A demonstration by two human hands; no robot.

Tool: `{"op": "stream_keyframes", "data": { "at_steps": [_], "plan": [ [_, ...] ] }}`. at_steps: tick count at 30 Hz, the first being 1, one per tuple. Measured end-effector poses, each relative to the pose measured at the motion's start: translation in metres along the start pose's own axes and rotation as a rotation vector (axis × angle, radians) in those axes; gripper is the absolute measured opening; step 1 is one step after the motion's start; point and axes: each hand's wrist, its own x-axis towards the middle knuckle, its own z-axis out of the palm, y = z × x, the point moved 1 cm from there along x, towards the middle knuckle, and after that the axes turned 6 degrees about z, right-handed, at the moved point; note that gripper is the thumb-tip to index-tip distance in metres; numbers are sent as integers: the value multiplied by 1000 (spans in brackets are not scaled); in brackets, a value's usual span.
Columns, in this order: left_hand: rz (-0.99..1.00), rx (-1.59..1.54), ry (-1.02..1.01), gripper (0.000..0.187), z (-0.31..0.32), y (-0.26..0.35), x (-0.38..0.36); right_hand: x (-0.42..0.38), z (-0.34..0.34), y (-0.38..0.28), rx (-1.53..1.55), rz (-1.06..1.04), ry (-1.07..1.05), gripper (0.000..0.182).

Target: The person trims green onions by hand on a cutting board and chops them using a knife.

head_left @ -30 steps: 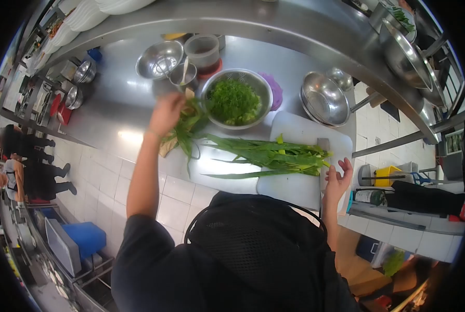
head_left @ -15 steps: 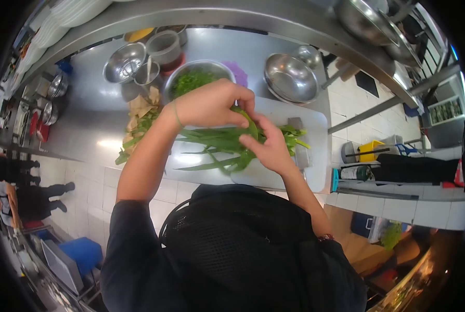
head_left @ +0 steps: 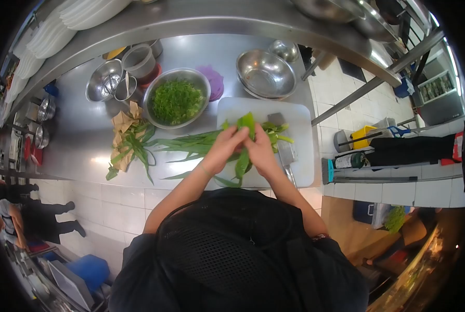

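Note:
My left hand and my right hand meet above the white cutting board. Between them they pinch a broad spring onion leaf, folded, one part rising above the fingers and another hanging below. Beneath and to the left lie long spring onions, their pale ends on the board at the right. A cleaver rests on the board by my right hand, its handle toward me. Beyond my left hand stands a steel bowl of chopped greens.
Discarded leaves lie on brown paper at the left. Stacked steel bowls stand at the back right, near a purple cloth. A metal shelf crosses overhead. People are far left.
My left hand has come down and back from in front of the bowl, uncovering the chopped greens. Both hands are now close together on the leaf, which points upward. The view has shifted slightly.

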Motion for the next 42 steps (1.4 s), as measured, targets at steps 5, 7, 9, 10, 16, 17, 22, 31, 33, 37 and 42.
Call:
{"op": "stream_keyframes", "data": {
  "at_steps": [5,7,9,10,16,17,22,31,33,37,42],
  "plan": [
    [201,128,29,33,-13,9,17,-17,1,-11,-685,-457,27,71],
    [197,141,-2,31,-30,31,11,-19,-12,-20,-616,-470,3,75],
    [10,248,-290,29,-39,71,0,-19,-26,-43,-751,-635,145,75],
    [-38,295,-392,29,-39,91,-6,-17,-28,-51,-745,-627,153,75],
    [-204,467,-801,32,-44,156,-11,10,-42,-48,-740,-661,-318,50],
    [-205,530,-813,32,-48,162,-9,11,-45,-46,-555,-371,-413,45],
    [-145,823,-618,32,-51,157,20,7,-72,-71,-587,-320,-250,42],
    [-25,1284,-443,44,-88,21,58,44,-146,-9,-841,-441,60,46],
    [87,1223,-418,43,-102,24,42,35,-184,-13,-574,-359,283,39],
    [0,976,-419,39,-90,69,34,7,-250,-4,-580,-344,585,33],
    [466,1271,-489,39,-8,57,72,14,-223,18,-614,-263,692,23]
  ]
}}
